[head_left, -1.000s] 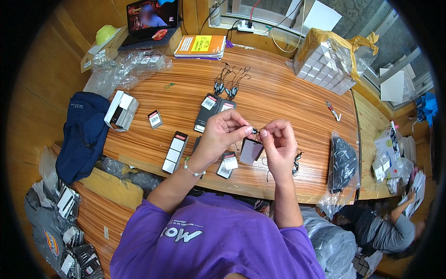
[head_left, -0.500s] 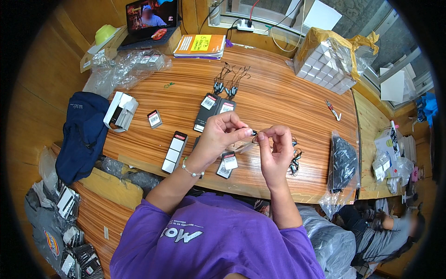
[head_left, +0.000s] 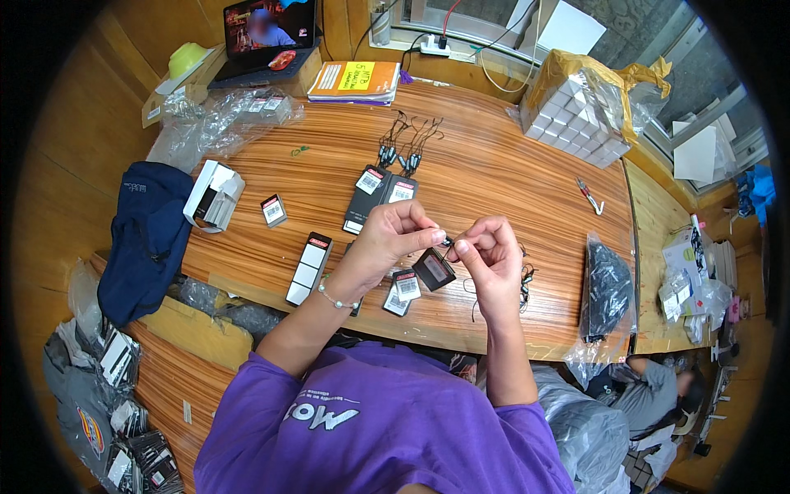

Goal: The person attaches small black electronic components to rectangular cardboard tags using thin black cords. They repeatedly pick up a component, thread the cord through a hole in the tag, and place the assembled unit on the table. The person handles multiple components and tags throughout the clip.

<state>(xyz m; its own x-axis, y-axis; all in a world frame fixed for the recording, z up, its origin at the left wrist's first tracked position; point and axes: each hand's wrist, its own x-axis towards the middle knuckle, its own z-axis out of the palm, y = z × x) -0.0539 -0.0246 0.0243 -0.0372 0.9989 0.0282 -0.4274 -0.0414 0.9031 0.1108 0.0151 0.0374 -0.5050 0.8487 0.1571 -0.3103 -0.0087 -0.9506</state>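
My left hand (head_left: 395, 235) and my right hand (head_left: 492, 255) meet over the middle of the table, each closed in a pinch on a thin black tag string (head_left: 448, 242). Just below the fingertips hangs a dark hang tag (head_left: 434, 270), tilted, apparently on that string. White-labelled tags (head_left: 403, 290) lie under my hands, and a long black card with white panels (head_left: 309, 270) is beside my left forearm. Past my left hand are dark labelled cards (head_left: 366, 202), with bunched black strings (head_left: 399, 152) at their far end. More loose strings (head_left: 525, 288) are partly hidden by my right hand.
A white box of cards (head_left: 216, 196) and a single small tag (head_left: 273, 211) lie left. Small red-handled snips (head_left: 589, 196) and a bag of black strings (head_left: 607, 288) lie right. Bagged white boxes (head_left: 576, 115), notebooks (head_left: 354, 82) and a laptop (head_left: 267, 37) stand behind. Another person (head_left: 658, 395) is at lower right.
The dark tag has swung round to show its face below my fingers. My right hand has shifted slightly, still pinching. The other person at lower right has moved.
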